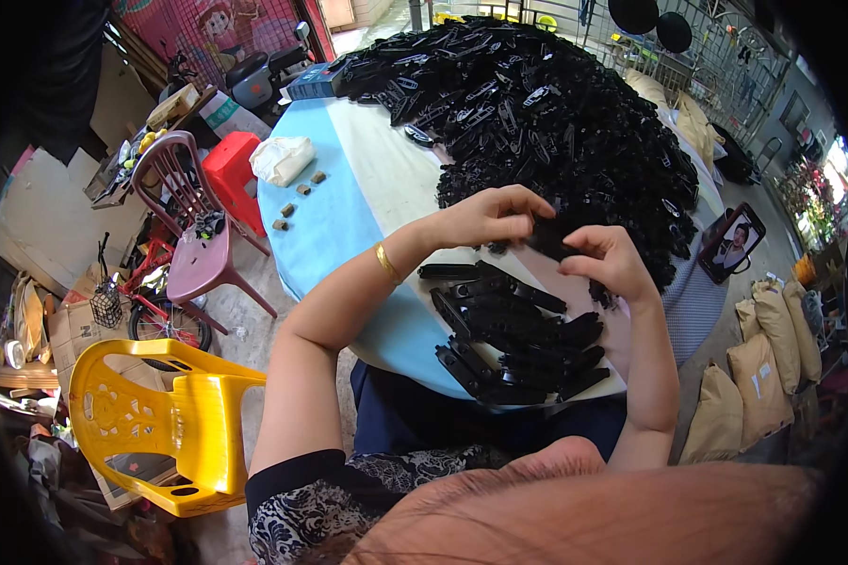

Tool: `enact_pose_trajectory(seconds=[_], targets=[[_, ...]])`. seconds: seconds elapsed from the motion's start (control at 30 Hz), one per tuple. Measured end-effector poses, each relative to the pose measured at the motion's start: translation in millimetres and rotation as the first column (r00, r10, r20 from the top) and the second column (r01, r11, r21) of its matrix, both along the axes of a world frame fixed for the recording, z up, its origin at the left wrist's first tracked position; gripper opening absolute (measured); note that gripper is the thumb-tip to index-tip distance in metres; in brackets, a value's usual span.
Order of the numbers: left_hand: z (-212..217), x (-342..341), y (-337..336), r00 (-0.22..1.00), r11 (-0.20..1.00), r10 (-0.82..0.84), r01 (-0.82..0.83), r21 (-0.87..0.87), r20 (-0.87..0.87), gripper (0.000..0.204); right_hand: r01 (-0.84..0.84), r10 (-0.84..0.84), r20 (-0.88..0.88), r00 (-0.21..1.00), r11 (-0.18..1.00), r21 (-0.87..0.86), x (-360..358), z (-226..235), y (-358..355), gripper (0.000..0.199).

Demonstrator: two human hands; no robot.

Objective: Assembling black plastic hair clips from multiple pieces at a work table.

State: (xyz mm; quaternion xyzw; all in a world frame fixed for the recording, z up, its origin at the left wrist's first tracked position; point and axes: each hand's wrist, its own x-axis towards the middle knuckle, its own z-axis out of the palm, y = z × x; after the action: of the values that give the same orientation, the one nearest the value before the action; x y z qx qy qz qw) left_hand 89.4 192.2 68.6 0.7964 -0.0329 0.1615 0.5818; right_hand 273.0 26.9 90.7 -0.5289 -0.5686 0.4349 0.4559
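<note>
Work at the rim of a black heap [537,113]

Both my hands are raised over the table [334,245], just on my side of the heap, and I take the step in hand to be handling one small black piece [548,241] between them. My left hand [497,217] reaches in with its thumb and forefinger bent toward the piece, a gap showing between them; my right hand [612,262] faces it from the other side, fingers curled in. The piece is blurred, so I cannot tell whether either hand is really clamped on it or only touching it. The two hands stand apart, with that dark blur in the gap.

As I judge it, the next move calls for a fine fingertip grip, with one hand steadying the piece while the other works on it.

The piece itself shows only as a dark smudge, its shape lost. The heap behind it is a tangle of glossy, mostly long, clip-like parts, some catching the light along oval outlines. Closer to my body, below my hands, lies a smaller group of long black pieces [509,330], slim and bar-like, overlapping at several angles, with small bright spots along some of them.
</note>
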Motion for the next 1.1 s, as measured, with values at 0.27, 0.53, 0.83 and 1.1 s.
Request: enact_pose_trajectory(seconds=[0.27, 0.53, 0.83, 1.1], targets=[[-22, 13, 2, 0.918, 0.372, 0.370, -0.285, 0.883, 0.141, 0.024, -0.389, 0.384, 0.364, 0.849, 0.919, -0.063, -7, 5, -4, 0.022], [-15, 12, -13, 0.880, 0.072, 0.445, -0.222, 0.972, 0.168, 0.009, 0.012, -0.490, 0.838, 0.240, 0.865, 0.502, -2, -51, 25, 0.013], [-14, 14, 1, 0.770, 0.525, 0.346, -0.632, 0.570, 0.536, 0.017, 0.145, -0.569, 0.668, 0.479, 0.802, 0.579, -18, -41, 23, 0.009], [-18, 16, -6, 0.955, 0.623, 0.288, -0.238, -0.745, -0.065, 0.015, 0.340, -0.591, 0.178, 0.787, 0.656, 0.674, -30, -32, 22, 0.012]])
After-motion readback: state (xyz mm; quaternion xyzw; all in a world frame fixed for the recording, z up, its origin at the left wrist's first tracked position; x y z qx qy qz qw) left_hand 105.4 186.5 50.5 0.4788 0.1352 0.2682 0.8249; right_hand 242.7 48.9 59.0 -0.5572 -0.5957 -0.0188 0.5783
